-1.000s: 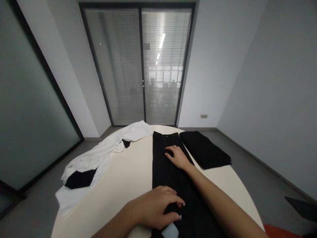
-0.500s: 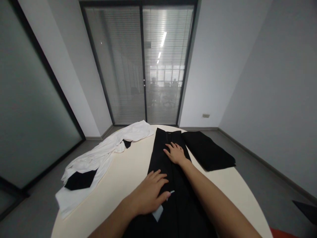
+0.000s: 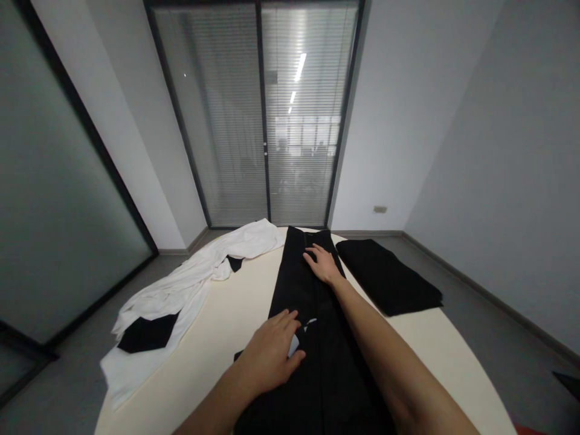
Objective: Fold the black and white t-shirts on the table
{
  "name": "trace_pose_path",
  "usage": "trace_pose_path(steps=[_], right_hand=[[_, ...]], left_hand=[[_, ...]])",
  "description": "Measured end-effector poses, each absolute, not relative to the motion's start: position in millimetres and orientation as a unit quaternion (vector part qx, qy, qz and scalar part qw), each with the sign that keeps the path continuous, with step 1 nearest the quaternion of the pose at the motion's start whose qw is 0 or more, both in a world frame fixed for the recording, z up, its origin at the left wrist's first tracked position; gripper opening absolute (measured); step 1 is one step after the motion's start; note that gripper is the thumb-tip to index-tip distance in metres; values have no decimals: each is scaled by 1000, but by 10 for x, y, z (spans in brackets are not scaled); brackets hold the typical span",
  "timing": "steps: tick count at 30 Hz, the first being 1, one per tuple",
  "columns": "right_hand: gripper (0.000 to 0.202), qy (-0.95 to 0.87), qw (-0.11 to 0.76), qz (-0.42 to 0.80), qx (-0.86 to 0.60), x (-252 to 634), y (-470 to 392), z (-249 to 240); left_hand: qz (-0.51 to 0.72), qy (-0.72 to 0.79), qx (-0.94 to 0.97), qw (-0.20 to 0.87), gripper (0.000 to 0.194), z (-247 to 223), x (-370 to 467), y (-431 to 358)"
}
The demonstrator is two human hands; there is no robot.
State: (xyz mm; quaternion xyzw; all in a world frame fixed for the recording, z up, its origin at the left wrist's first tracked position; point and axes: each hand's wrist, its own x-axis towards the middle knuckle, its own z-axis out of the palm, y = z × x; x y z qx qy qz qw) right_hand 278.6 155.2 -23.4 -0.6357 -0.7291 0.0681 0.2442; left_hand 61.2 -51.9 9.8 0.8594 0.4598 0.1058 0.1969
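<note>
A pair of black trousers [image 3: 308,362] lies lengthwise on the cream table, its waistband at the far edge. My left hand [image 3: 274,347] rests on the near left part of the cloth with its fingers stretched out. A pale tag [image 3: 293,345] shows partly from beneath that hand, and a small white strip [image 3: 310,322] lies just beyond. Farther up, near the waistband, my right hand [image 3: 322,263] lies flat on the trousers, fingers spread. Neither hand grips anything. The near end of the trousers runs out of view.
To the right lies a folded black garment [image 3: 388,278]. A crumpled white garment [image 3: 199,263] with black patches stretches along the left side of the round table [image 3: 240,302]. Beyond the far edge stand glass doors [image 3: 267,115] with blinds.
My right hand has slid slightly farther toward the waistband. The left hand has shifted a little, now covering more of the pale tag. The trousers reach slightly farther away.
</note>
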Motion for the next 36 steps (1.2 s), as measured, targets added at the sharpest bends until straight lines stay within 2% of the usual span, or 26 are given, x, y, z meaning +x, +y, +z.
trace_pose_path(steps=[8, 12, 15, 17, 22, 27, 29, 32, 34, 36], right_hand=[[36, -737, 195, 71, -643, 2932, 954, -180], [45, -783, 167, 107, -590, 3032, 628, -313], [51, -796, 186, 115, -564, 3084, 482, -389], [49, -795, 212, 123, -555, 3099, 437, -401], [39, -805, 259, 122, -519, 3097, 400, -341], [37, -825, 255, 101, -494, 3109, 346, -281], [39, -833, 240, 104, -488, 3124, 329, -272], [44, -842, 203, 110, -488, 3147, 304, -261], [49, -846, 171, 110, -492, 3153, 275, -245], [54, -849, 146, 104, -497, 3150, 227, -225]], left_hand=[[149, 466, 856, 168, 45, 53, 649, -500], [128, 524, 829, 148, 35, 271, 615, -570], [139, 543, 809, 176, 32, 411, 567, -602], [151, 518, 807, 242, 34, 468, 532, -604], [162, 393, 764, 486, 39, 551, 435, -562], [39, 312, 680, 663, 56, 486, 402, -518], [55, 311, 720, 618, 51, 402, 441, -524], [131, 333, 846, 395, 43, 255, 520, -546], [121, 337, 889, 286, 59, 166, 558, -554], [81, 346, 900, 250, 74, 98, 576, -546]])
